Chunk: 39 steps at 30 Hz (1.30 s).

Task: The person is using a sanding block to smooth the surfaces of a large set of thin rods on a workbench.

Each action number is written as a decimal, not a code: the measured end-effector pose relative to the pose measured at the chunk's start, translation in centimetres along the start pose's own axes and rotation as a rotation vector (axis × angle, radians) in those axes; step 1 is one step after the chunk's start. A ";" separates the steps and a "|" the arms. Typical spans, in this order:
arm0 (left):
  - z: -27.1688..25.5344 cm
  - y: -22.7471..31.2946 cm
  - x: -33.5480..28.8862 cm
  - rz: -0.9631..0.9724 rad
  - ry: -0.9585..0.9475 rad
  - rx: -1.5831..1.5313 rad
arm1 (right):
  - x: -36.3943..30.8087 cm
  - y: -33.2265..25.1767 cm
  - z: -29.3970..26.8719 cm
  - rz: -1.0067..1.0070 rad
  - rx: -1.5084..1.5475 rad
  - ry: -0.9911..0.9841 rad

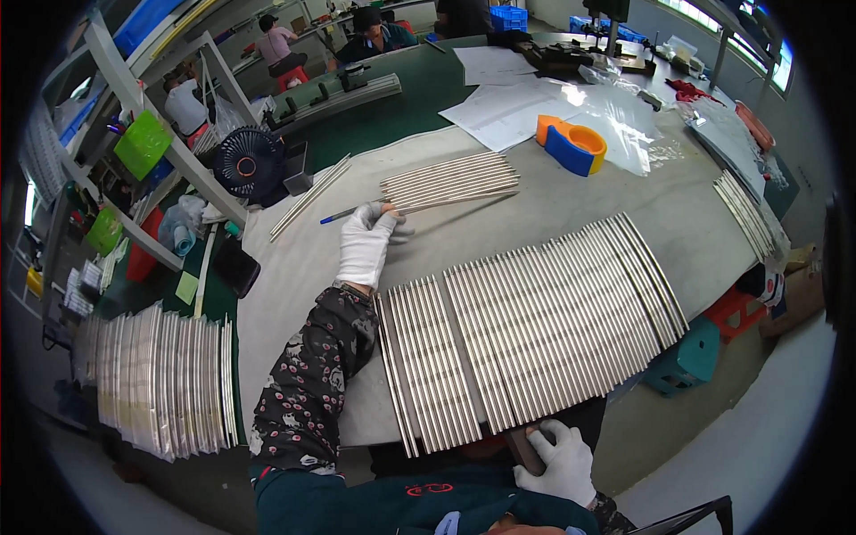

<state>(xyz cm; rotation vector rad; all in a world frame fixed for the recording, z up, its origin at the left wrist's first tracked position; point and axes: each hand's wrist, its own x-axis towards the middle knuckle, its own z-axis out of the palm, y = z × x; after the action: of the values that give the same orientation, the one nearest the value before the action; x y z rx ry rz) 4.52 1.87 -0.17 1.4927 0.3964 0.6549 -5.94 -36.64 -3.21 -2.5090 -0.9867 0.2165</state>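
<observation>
My left hand (366, 248), in a white glove with bare fingertips, reaches to a small flat row of thin metal rods (450, 178). Its thumb and fingers close on the left end of the nearest rod (459, 202), which lies slightly askew from the others. A blue pen (337, 217) lies just left of those fingertips. Near the table's front edge, my gloved right hand (563, 465) grips a dark brown block (525, 451). In front of me spreads a wide row of metal rods (553, 321), side by side, with gaps splitting off narrower groups at its left.
Wrapped rods (160, 383) are stacked at the left, near a phone (237, 266) and a black fan (248, 165). An orange and blue tape dispenser (572, 144) stands beside papers (508, 111). Loose rods (310, 196) lie farther left. Other people sit in the background.
</observation>
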 end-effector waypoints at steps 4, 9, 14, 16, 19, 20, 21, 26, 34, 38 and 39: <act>-2.4 -2.3 0.9 -0.129 0.007 0.458 | 0.7 0.0 -0.2 0.088 0.053 -0.103; -3.1 -4.2 1.0 0.149 -0.001 0.755 | 1.5 0.3 0.2 0.124 0.022 -0.170; -3.3 -5.0 0.4 0.301 -0.016 0.801 | 1.6 1.3 1.1 0.120 0.046 -0.180; -3.2 -4.8 0.2 0.295 -0.037 0.787 | 2.0 1.4 1.1 0.086 0.141 -0.188; -2.8 -3.8 -0.2 0.308 -0.047 0.815 | 2.1 1.5 1.3 0.091 0.195 -0.160; -2.7 -3.4 -0.3 0.315 -0.048 0.853 | 2.2 1.4 1.2 0.114 0.200 -0.184; -2.7 -3.2 -0.5 0.322 -0.049 0.892 | 2.2 1.3 1.1 0.138 0.206 -0.208; -2.6 -3.3 -0.5 0.398 -0.059 0.884 | 2.3 1.3 1.1 0.154 0.248 -0.192; -2.5 -3.1 -0.5 0.351 -0.051 0.901 | 2.5 1.4 1.3 0.128 0.256 -0.177; -2.4 -3.2 -0.5 0.350 -0.021 0.943 | 3.2 0.5 0.5 0.148 0.309 -0.176; -2.4 -3.2 -0.5 0.364 -0.017 0.959 | 3.3 0.3 0.4 0.208 0.359 -0.224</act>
<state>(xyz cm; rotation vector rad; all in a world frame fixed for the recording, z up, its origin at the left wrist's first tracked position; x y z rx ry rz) 3.16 3.61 -3.58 2.5207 0.4559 0.7795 -3.44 -34.47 -3.61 -2.2822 -0.6899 0.6882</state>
